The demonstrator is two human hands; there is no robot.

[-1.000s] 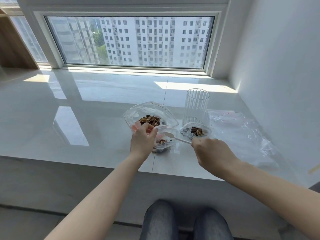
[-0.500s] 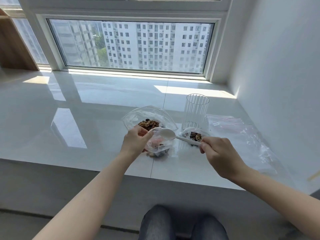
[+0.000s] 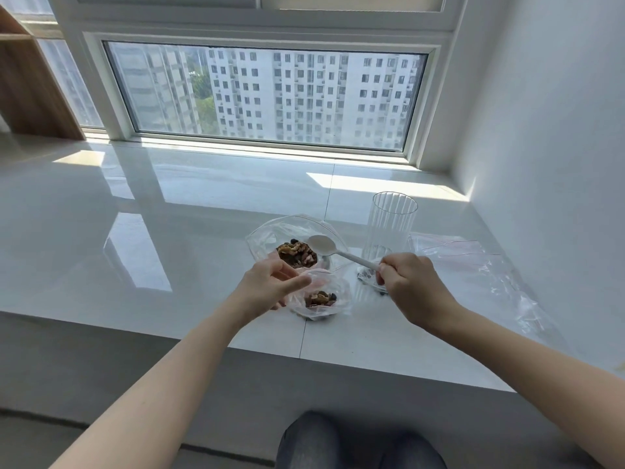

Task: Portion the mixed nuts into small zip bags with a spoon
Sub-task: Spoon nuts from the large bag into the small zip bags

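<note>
A large clear zip bag (image 3: 270,236) lies open on the white sill with a heap of mixed nuts (image 3: 297,253) inside. In front of it a small zip bag (image 3: 338,304) holds a few nuts (image 3: 320,298). My left hand (image 3: 267,287) pinches the small bag's left rim and keeps its mouth open. My right hand (image 3: 411,287) grips the handle of a white plastic spoon (image 3: 323,246), whose empty bowl hovers at the large bag's right side, just beside the nut heap. Another small bag with nuts (image 3: 367,275) lies mostly hidden behind my right hand.
A tall ribbed clear glass (image 3: 390,228) stands just behind my right hand. Spare empty zip bags (image 3: 480,265) lie to the right, near the white wall. The glossy sill (image 3: 169,231) ends at a front edge close to my knees.
The spoon has left the small bag's mouth and moved back up to the large bag. My right hand rose with it. My left hand stays on the small bag.
</note>
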